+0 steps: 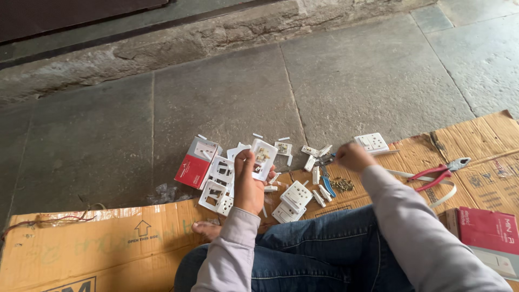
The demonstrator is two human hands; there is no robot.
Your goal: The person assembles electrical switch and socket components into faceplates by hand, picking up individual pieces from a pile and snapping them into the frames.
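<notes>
My left hand (249,184) holds a white switch module (263,158) upright, its back with small metal contacts turned towards me. My right hand (353,157) reaches down to the floor with fingers closed, at a cluster of small white parts (316,154) and a blue-handled tool (327,184); whether it grips anything is hidden. White socket plates (292,201) and frames (217,186) lie below my left hand. A heap of small brass screws (342,185) lies by the right wrist.
I sit cross-legged on flattened cardboard (97,243) on a stone floor. A red and white box (197,163) lies left of the parts, a white socket (371,143) beyond my right hand, red-handled pliers (439,172) and a red box (489,230) at right.
</notes>
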